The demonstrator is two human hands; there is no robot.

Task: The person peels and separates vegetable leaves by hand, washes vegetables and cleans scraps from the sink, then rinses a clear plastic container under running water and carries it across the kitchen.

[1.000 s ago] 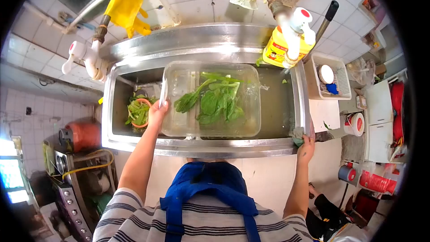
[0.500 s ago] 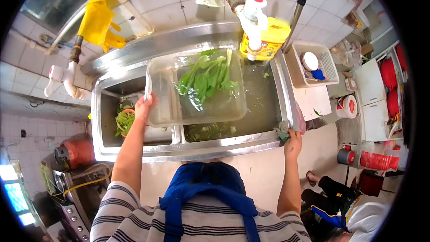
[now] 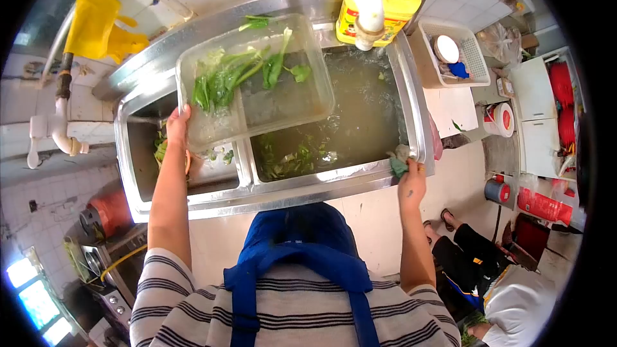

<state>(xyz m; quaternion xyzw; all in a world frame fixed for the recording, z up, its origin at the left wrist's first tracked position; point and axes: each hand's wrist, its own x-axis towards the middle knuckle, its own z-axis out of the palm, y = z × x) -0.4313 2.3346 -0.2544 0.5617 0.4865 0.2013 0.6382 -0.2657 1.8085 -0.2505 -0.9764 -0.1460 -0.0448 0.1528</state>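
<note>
My left hand (image 3: 178,128) is closed on the near left rim of a clear plastic tub (image 3: 283,112). The tub hangs over the divider of the steel sink (image 3: 302,193), above both basins. Green leafy vegetables (image 3: 222,80) lie in the tub, mostly toward its left side. At the sink's front right corner, my right hand (image 3: 412,186) pinches a grey-green cloth (image 3: 399,162) against the rim. Murky water (image 3: 363,115) fills the right basin, with loose leaves (image 3: 289,154) near its front. More greens sit in the left basin, partly hidden by my arm.
A white tap (image 3: 369,19) reaches over the right basin beside a yellow jug (image 3: 402,9). A yellow glove (image 3: 96,26) hangs at the left near another tap (image 3: 61,128). Right of the sink stands a plastic basket (image 3: 475,58). Another person (image 3: 508,289) is at the lower right.
The tub has moved left with my left hand, and the greens inside have slid toward its left side. My right hand stays at the sink corner with the cloth. The camera view has shifted.
</note>
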